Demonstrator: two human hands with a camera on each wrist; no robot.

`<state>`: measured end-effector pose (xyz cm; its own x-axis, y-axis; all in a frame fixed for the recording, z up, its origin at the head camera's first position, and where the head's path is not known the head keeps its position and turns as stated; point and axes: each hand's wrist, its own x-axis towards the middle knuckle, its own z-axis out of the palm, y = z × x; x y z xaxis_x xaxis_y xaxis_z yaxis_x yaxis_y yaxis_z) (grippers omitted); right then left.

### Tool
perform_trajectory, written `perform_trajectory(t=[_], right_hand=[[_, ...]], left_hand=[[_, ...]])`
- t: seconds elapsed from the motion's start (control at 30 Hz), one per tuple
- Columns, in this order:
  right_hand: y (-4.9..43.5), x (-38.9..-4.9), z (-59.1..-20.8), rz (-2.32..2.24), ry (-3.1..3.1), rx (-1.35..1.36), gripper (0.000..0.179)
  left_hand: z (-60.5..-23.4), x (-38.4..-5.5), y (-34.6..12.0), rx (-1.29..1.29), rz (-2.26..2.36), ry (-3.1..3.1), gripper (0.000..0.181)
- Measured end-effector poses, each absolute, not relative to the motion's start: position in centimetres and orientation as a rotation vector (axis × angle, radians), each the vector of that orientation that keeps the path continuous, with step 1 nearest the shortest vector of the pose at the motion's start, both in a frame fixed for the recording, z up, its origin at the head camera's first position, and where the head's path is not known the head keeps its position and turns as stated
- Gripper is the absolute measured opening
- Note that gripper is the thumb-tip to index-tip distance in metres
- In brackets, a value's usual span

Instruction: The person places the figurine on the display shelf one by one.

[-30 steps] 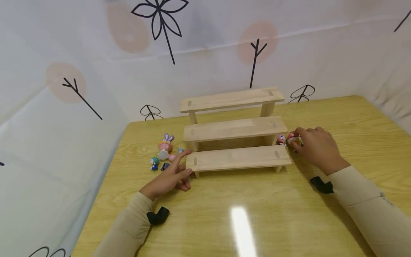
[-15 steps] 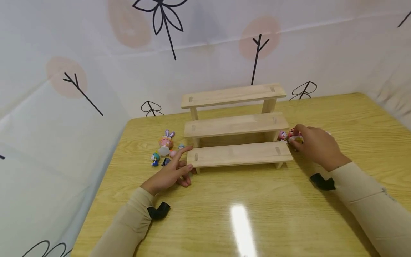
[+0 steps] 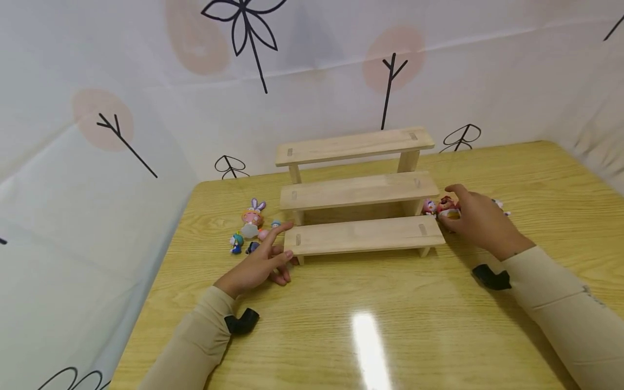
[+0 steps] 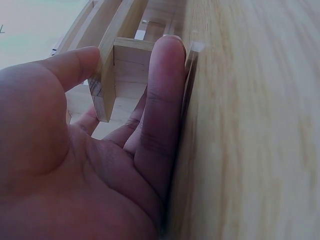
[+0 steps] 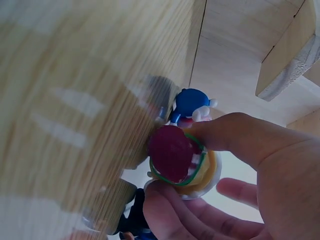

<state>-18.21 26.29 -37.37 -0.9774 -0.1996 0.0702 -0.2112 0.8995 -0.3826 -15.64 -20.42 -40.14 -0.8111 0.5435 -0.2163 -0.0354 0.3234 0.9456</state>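
Observation:
At the left end of a three-tier wooden stand, my left hand holds the lowest board between thumb and index finger; its other fingers rest lower, by the tabletop. To the stand's right, my right hand is around a small toy figurine with a red top. The thumb touches or nearly touches it, while the index finger stands raised with a gap. From the right wrist view, the figurine shows a dark red disc and yellow parts between thumb and fingers. A pink-headed figurine is right beside it.
Several figurines lie left of the stand, among them a bunny-eared one and a blue-green one. Another figurine is partly hidden behind my right hand. A patterned white cloth hangs behind the wooden table.
My right index finger has lifted off the red-topped figurine, so more of that toy shows. My left hand stays at the stand's end. The head view has shifted slightly.

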Motion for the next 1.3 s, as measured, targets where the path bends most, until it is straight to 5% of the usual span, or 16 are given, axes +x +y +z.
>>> perform_trajectory(t=[1.3], right_hand=[[26.4,-18.1,-36.5,0.662,-2.842,0.233,0.072]], left_hand=[[-40.5,-16.0,-20.7,0.457,1.522,2.085,0.067]])
